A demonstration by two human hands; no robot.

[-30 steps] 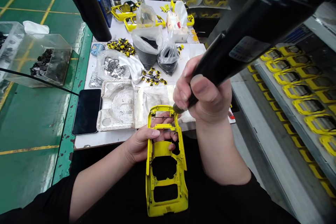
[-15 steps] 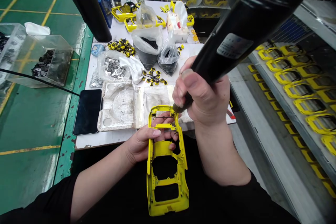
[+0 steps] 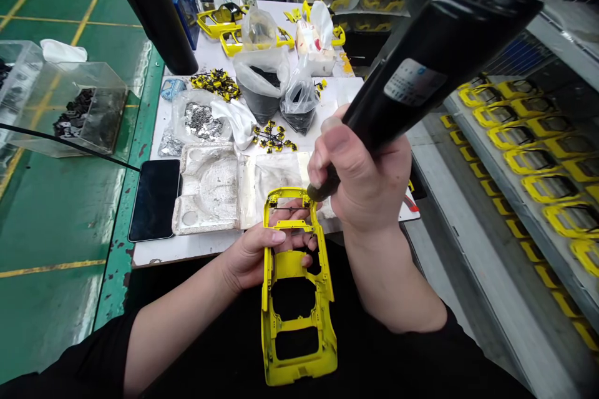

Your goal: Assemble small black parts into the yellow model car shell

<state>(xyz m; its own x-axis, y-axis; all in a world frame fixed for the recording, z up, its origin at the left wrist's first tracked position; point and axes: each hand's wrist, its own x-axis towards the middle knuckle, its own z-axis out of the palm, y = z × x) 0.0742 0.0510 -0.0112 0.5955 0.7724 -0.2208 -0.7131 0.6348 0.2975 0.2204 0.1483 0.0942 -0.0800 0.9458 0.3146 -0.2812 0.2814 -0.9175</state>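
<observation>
My left hand (image 3: 266, 250) is closed around the upper part of a yellow plastic frame (image 3: 296, 324), its thumb on the near side and fingers showing through the openings. The frame has several cut-outs and hangs over my lap. My right hand (image 3: 367, 177) grips a black power screwdriver (image 3: 402, 84) with a white label, held slanting. Its lower tip meets the frame's top right corner; the bit itself is hidden. Beyond the frame, a worn whitish moulded fixture (image 3: 210, 184) lies on the white table (image 3: 159, 254).
A phone (image 3: 155, 199) lies left of the fixture. Behind are bags of metal pieces (image 3: 203, 120) and black parts (image 3: 262, 90), plus small yellow-black parts (image 3: 275, 137). A second black cylinder (image 3: 150, 12) hangs upper left. Racks of yellow frames (image 3: 531, 159) stand at right.
Hands, frame and screwdriver hold almost the same position. The screwdriver body has tilted very slightly, and the whole view has shifted a little.
</observation>
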